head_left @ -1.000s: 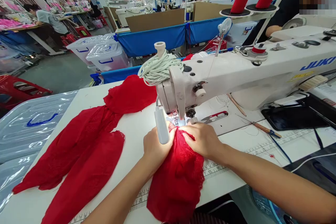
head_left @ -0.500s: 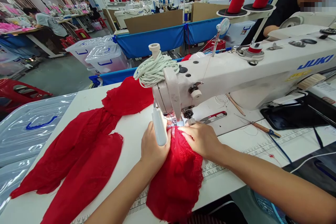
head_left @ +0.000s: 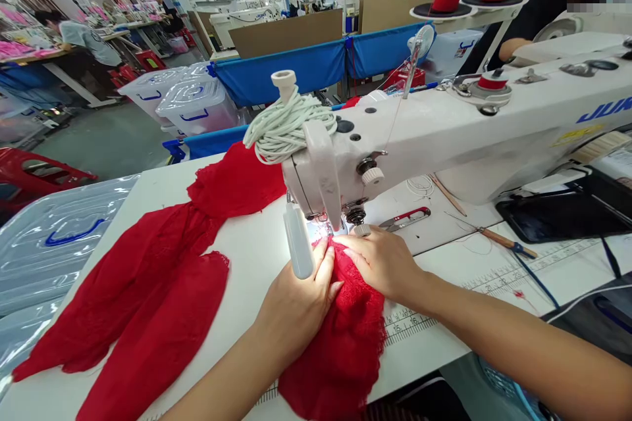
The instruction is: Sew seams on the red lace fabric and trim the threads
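At lower centre, the lace (head_left: 343, 348) lies on the surface (head_left: 247, 250), long axis pointing up from the bottom edge to the machine (head_left: 444, 131), pressed flat under left hand (head_left: 296, 302) and right hand (head_left: 382, 260), each grip open.

The person's body is seen only as two bare hands, the left hand (head_left: 296, 306) and the right hand (head_left: 382, 262), each with a bare forearm. The forearms are left uncovered up to the edge of the view. Whether sleeves are worn higher up cannot be told.
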Action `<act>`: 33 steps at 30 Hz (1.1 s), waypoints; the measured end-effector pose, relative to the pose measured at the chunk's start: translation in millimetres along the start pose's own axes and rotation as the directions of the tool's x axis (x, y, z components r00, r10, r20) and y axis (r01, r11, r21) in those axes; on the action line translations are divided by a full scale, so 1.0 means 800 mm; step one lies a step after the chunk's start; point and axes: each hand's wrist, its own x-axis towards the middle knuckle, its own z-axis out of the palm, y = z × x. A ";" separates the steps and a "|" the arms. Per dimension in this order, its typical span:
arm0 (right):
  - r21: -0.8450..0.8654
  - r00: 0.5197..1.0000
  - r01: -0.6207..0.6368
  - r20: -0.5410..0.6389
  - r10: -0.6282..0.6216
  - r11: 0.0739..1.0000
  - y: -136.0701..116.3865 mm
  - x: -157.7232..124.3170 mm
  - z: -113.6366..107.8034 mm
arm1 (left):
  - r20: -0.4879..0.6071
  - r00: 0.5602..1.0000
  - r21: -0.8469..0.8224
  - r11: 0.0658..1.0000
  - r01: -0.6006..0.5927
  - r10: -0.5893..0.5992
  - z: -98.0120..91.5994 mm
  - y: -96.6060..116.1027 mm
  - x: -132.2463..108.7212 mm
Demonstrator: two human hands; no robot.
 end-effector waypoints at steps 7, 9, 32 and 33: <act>-0.063 0.999 0.006 -0.041 -0.009 0.998 -0.002 -0.001 0.001 | 0.012 0.999 0.011 0.999 0.040 -0.040 0.007 -0.001 -0.003; -0.078 0.999 0.023 -0.037 -0.025 0.997 -0.001 -0.001 0.002 | 0.034 0.998 -0.011 0.998 0.058 -0.057 0.008 -0.001 -0.004; -0.138 0.999 -0.005 -0.034 0.000 0.990 0.002 0.005 0.008 | 0.135 0.987 -0.082 0.992 0.096 -0.085 0.009 -0.007 0.001; -0.137 1.000 -0.006 -0.030 0.002 0.991 0.001 0.005 0.008 | 0.138 0.987 -0.081 0.992 0.096 -0.084 0.010 -0.007 0.001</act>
